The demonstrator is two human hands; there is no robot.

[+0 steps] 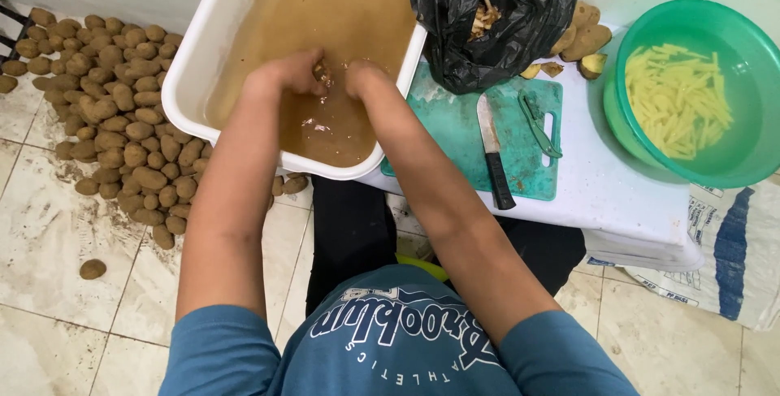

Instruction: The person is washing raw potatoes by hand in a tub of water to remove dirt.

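Seen from above, both of the person's hands are sunk in the murky brown water of a white rectangular tub (188, 87) at about 11 o'clock. The left hand (294, 71) and right hand (357, 77) meet close together around a small potato (322, 73) held between them at the water's surface; how tightly the fingers close on it cannot be told through the water.

At 9 o'clock, a large heap of unpeeled potatoes (122, 103) lies on the tiled floor (49, 242), with one stray potato (92, 268) apart at 8 o'clock.

Just right of the tub, at 12 o'clock, a black plastic bag (520, 30) stands open with peelings (485, 17) inside. It overlaps the top of a teal cutting board (455, 136), which carries a black-handled knife (493, 152) and a green peeler (539, 124). A few potatoes (583, 38) rest behind the bag.

At 2 o'clock, a green basin (642, 136) holds cut potato sticks (678, 99) in water. All of this stands on a white table (609, 193).
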